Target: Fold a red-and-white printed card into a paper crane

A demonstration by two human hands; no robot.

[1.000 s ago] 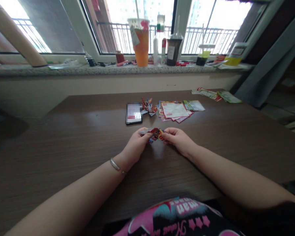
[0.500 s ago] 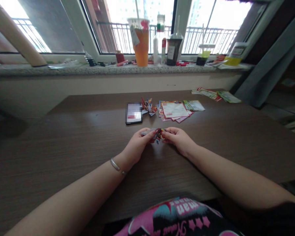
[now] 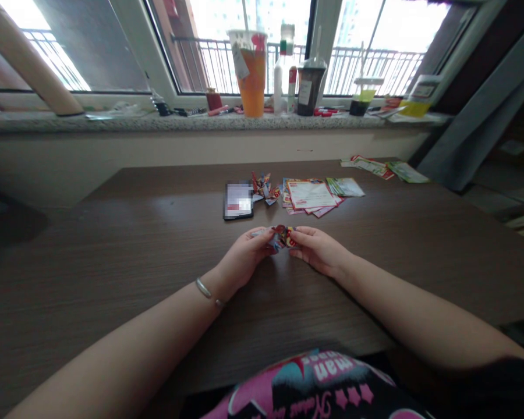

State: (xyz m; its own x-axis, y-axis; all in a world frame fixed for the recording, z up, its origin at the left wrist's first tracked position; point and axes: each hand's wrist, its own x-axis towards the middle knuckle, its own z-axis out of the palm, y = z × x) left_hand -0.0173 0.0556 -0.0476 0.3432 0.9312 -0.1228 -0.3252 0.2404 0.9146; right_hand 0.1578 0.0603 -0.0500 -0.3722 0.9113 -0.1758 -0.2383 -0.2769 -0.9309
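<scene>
Between my two hands, just above the wooden table, is a piece of folded printed paper point(image 3: 281, 236) in red, yellow and pale grey. My left hand point(image 3: 252, 247) pinches its left side between thumb and fingers. On the other side, my right hand point(image 3: 315, 247) grips the right end, thumb on top. Fingers and thumbs hide part of the paper. Beyond the hands lies a small heap of folded colourful paper pieces point(image 3: 265, 188), beside a tablet-like device point(image 3: 238, 201) with a blurred screen. To the right of the heap is a stack of printed cards point(image 3: 311, 194).
Green-white printed sheets point(image 3: 346, 187) lie by the stack, and more leaflets point(image 3: 372, 167) near the far right edge. On the windowsill point(image 3: 179, 123) stand an orange drink cup point(image 3: 252, 75), a dark drink cup point(image 3: 310, 87), bottles and small items. A grey curtain point(image 3: 475, 116) hangs at right.
The paper between my hands has turned and flattened a little, showing more of its red and yellow print. My right thumb and fingers have shifted slightly on it.
</scene>
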